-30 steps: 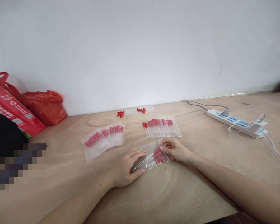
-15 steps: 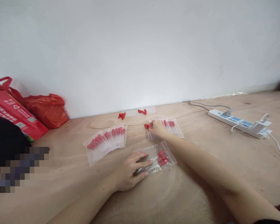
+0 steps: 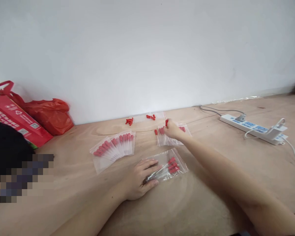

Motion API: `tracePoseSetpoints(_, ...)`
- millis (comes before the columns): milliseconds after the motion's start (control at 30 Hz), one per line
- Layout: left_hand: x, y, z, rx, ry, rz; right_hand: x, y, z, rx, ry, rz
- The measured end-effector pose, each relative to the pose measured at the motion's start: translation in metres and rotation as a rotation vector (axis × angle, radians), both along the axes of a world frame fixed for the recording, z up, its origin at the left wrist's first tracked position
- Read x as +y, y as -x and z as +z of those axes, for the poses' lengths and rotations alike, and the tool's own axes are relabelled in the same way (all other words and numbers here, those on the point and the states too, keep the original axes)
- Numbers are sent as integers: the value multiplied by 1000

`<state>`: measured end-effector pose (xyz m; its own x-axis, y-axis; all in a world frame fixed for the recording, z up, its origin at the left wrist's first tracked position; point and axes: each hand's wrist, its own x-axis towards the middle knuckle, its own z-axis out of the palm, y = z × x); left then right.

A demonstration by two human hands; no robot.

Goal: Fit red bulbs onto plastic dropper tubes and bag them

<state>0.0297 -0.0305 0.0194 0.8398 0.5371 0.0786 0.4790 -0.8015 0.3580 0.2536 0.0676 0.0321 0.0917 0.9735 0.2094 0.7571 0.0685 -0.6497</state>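
Note:
My left hand point(image 3: 142, 178) lies with its fingers spread on the left end of a clear zip bag point(image 3: 180, 167), which holds several thin clear droppers with red bulbs point(image 3: 173, 165). Farther back, my right hand point(image 3: 173, 128) is closed round a red-bulbed dropper point(image 3: 166, 123), whose bulb sticks out past the fingers. Under and beside that hand is a spread of bagged droppers point(image 3: 162, 139); one red bulb point(image 3: 155, 132) shows at its left edge. To the left lies another fan of overlapping clear bags point(image 3: 114, 149) with red bulbs inside.
Loose red bulbs point(image 3: 129, 121) and a flat clear bag point(image 3: 140, 119) lie near the wall. At the right is a white power strip point(image 3: 250, 128) with cables. Red bags point(image 3: 51, 114) stand at the left, beside a person's dark head, partly pixelated.
My right hand has lifted and moved slightly right, with a red bulb now showing at its fingers. My left hand stays on the clear bag.

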Motion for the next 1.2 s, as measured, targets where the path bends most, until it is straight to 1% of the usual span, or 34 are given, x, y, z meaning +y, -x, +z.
tracePoseSetpoints(33, 0, 0, 0, 0, 10, 3, -9, -13, -1, 53, -16, -23)
tracePoseSetpoints(100, -1, 0, 1, 2, 30, 18, -32, -36, -8, 375, -96, -65)
tracePoseSetpoints(133, -1, -1, 2, 5, 40, 28, -43, -46, -14, 485, -136, -88)
tracePoseSetpoints(233, -2, -1, 3, 19, 70, 61, -73, -60, -32, 698, -201, -173)
tracePoseSetpoints(333, -3, -1, 5, 27, 88, 79, -89, -57, -46, 851, -220, -209)
tracePoseSetpoints(400, -3, -1, 6, 30, 94, 86, -93, -51, -50, 905, -207, -214)
tracePoseSetpoints(567, -3, -1, 4, 0, 84, 75, -95, -35, -47, 1054, -161, -191)
tracePoseSetpoints(700, -2, 0, 0, -41, 77, 80, -100, -22, -44, 1217, -57, -87)
tracePoseSetpoints(767, -1, 0, -2, -47, 81, 91, -104, -17, -43, 1228, -2, -9)
tracePoseSetpoints(900, -1, 1, -4, -38, 91, 90, -109, -14, -41, 1081, 80, 123)
tracePoseSetpoints(1100, -2, 0, -2, -43, 99, 80, -108, -21, -33, 916, 301, 238)
tracePoseSetpoints(1200, -3, 0, -1, -35, 110, 84, -107, -21, -32, 842, 353, 274)
